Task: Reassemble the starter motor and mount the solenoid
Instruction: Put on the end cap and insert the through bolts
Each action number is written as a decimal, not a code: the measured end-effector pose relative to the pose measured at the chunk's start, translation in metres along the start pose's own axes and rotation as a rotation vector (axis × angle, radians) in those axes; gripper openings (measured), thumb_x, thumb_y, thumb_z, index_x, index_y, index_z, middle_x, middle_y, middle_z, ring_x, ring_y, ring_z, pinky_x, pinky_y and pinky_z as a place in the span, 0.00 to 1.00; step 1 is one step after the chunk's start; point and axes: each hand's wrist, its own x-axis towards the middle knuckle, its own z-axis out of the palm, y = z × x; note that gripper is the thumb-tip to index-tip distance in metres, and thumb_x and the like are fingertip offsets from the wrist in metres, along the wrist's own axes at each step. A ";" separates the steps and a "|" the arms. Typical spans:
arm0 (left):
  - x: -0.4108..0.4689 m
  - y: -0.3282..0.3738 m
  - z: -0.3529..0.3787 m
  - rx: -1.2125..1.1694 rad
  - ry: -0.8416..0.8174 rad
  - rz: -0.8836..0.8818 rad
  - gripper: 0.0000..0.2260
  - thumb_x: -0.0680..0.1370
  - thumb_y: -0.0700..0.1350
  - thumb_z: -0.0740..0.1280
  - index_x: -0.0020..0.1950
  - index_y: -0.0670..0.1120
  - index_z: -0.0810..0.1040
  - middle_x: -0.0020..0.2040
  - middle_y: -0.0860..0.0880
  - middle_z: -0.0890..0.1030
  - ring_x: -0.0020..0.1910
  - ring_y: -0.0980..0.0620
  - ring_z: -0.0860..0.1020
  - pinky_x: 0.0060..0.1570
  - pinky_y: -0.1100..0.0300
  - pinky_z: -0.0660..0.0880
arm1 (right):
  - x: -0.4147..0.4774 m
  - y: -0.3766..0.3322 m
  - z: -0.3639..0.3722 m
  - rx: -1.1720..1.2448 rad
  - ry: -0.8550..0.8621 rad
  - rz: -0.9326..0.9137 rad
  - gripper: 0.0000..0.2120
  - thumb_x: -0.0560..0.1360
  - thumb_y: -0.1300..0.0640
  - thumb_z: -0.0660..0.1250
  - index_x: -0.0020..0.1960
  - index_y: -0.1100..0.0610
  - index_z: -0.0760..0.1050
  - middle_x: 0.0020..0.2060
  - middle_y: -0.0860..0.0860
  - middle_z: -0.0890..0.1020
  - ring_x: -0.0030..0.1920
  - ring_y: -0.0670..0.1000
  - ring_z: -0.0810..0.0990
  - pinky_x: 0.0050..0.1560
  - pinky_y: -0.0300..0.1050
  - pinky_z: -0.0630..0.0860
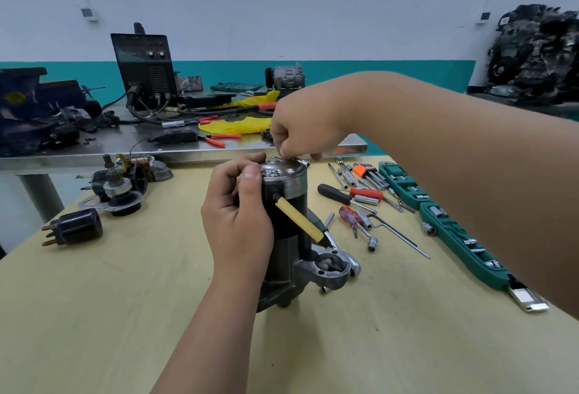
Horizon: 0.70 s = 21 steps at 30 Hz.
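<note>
The motor is standing upright at the centre of the frame on the table, its long axis running straight up from the nose housing at the bottom to the cap at the top. The left hand is gripping the body from the left, fingers wrapped round the far side and the thumb lying against the cap's near rim, so it is steadying rather than working. The right hand is reaching in from the right of the frame and coming down on the cap from above; its fingertips are curled and bunched narrow on the cap's far rim, along the motor's axis. Whether they are pinching a fastener is hidden by the hand itself, so I cannot tell. A small bright piece is showing at the cap's right edge, just beside those fingertips. Judging from this, the work is turning on that top face, directly below the right hand, which is the nearer hand to it. The solenoid is lying on its side at the left of the frame, well apart from the motor and not yet mounted
</note>
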 end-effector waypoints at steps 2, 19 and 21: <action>-0.001 0.000 0.001 0.002 -0.003 0.017 0.07 0.77 0.47 0.61 0.45 0.58 0.77 0.48 0.61 0.83 0.49 0.63 0.79 0.47 0.73 0.72 | 0.000 -0.001 0.001 -0.017 0.006 0.001 0.13 0.78 0.51 0.59 0.41 0.56 0.77 0.31 0.50 0.84 0.36 0.52 0.83 0.38 0.45 0.77; -0.002 0.004 0.004 -0.020 -0.057 0.000 0.08 0.77 0.42 0.62 0.45 0.55 0.75 0.48 0.54 0.83 0.47 0.59 0.80 0.45 0.69 0.74 | -0.005 -0.004 -0.005 -0.016 -0.027 -0.007 0.09 0.77 0.55 0.61 0.44 0.57 0.78 0.33 0.51 0.84 0.37 0.50 0.83 0.42 0.46 0.79; -0.003 0.004 0.005 -0.022 -0.069 0.003 0.07 0.77 0.41 0.61 0.45 0.54 0.74 0.48 0.54 0.83 0.47 0.59 0.80 0.44 0.70 0.73 | -0.007 -0.003 -0.005 -0.006 -0.041 0.008 0.09 0.78 0.55 0.62 0.44 0.57 0.78 0.32 0.50 0.84 0.37 0.50 0.84 0.43 0.46 0.79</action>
